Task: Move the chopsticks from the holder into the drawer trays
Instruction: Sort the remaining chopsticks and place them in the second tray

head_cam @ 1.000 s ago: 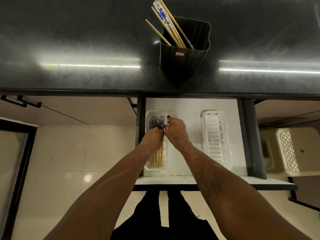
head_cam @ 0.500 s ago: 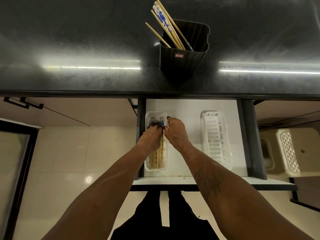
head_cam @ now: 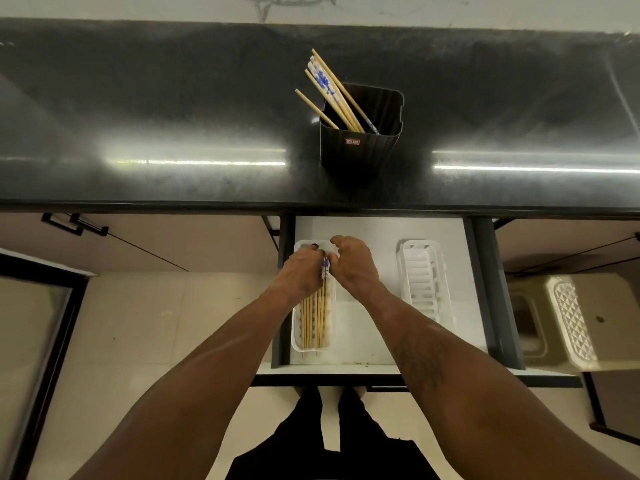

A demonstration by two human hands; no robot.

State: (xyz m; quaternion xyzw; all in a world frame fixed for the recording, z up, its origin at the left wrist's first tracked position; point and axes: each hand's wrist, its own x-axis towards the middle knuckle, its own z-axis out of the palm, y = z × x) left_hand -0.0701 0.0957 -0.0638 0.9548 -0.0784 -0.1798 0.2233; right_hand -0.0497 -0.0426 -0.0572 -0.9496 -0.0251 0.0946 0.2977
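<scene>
Left hand (head_cam: 299, 277) is gripping chopsticks (head_cam: 315, 320), settling them in the tray (head_cam: 295, 337); right hand (head_cam: 355, 270) is curling beside, grip unclear. Next move is probably reaching to the holder (head_cam: 356, 154) for more.

A dark, glossy stone worktop (head_cam: 173, 98) runs the full width, with two long streaks of reflected light (head_cam: 194, 162) across it. Behind it is a strip of pale, veined wall (head_cam: 450, 8). Below are beige cabinet fronts with a black handle (head_cam: 74, 226), a shiny cream tiled floor (head_cam: 138, 323), and a beige plastic stool (head_cam: 571, 323) at the right.
</scene>
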